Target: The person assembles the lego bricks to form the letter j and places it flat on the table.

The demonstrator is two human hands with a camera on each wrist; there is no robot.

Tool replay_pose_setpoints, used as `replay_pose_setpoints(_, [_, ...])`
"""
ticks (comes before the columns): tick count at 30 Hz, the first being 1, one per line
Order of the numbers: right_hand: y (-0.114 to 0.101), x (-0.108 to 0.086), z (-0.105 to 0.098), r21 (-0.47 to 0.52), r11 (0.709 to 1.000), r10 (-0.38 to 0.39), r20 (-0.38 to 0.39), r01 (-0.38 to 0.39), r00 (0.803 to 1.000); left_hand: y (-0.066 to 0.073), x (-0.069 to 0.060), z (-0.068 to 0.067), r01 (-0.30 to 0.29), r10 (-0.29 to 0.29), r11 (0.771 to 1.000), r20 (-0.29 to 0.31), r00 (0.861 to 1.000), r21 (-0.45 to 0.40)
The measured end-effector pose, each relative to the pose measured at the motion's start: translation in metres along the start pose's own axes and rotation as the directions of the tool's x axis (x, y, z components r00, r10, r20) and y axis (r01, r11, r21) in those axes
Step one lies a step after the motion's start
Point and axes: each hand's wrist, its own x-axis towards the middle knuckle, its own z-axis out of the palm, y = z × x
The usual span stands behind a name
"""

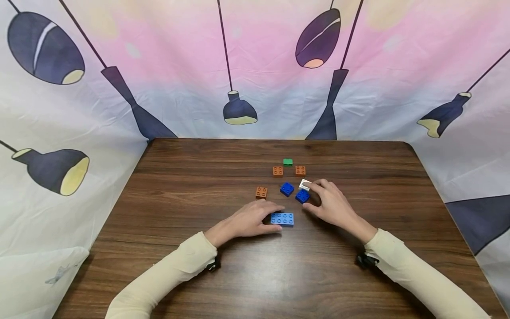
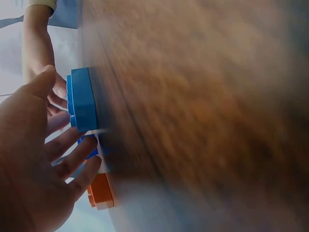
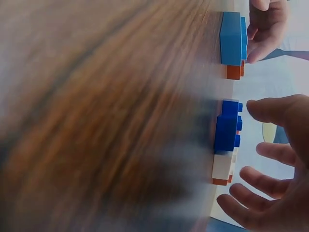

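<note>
My left hand [image 1: 253, 219] lies beside a light blue eight-stud toy brick [image 1: 282, 219], thumb at its near side and fingers at its far side. In the left wrist view the fingers are spread about this brick [image 2: 84, 99] without a visible pinch. My right hand [image 1: 335, 204] hovers over a white brick [image 1: 304, 184] and a dark blue brick [image 1: 302, 196]. Its fingers are loosely bent and apart; in the right wrist view a gap shows between them and the dark blue brick [image 3: 226, 133]. A second dark blue brick [image 1: 287, 189] lies just to the left.
An orange brick [image 1: 260, 192] sits beyond my left fingers. Farther back are two more orange bricks [image 1: 277, 171] and a green brick [image 1: 287, 162]. All lie on a brown wooden table [image 1: 191, 177], with a lamp-printed cloth [image 1: 271, 53] hanging behind it.
</note>
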Motion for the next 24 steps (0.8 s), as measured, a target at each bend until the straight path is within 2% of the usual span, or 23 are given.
replay_pose_setpoints(4, [-0.0019,0.0027,0.0026,-0.002,1.0,0.003,0.016,-0.003,1.0,0.0009,0.0014,0.0025,-0.01,0.01,1.0,-0.015,1.0,0.001])
replay_pose_setpoints(13, [-0.0031,0.0071,0.0082,0.006,1.0,0.025,0.036,-0.026,0.999,0.0023,0.0028,0.005,0.033,-0.033,0.999,-0.002,0.999,-0.004])
replay_pose_setpoints(24, [-0.0029,0.0104,0.0082,0.001,1.0,0.023,0.052,-0.023,0.998,0.0031,0.0052,0.0061,0.048,-0.048,0.999,-0.006,0.999,0.015])
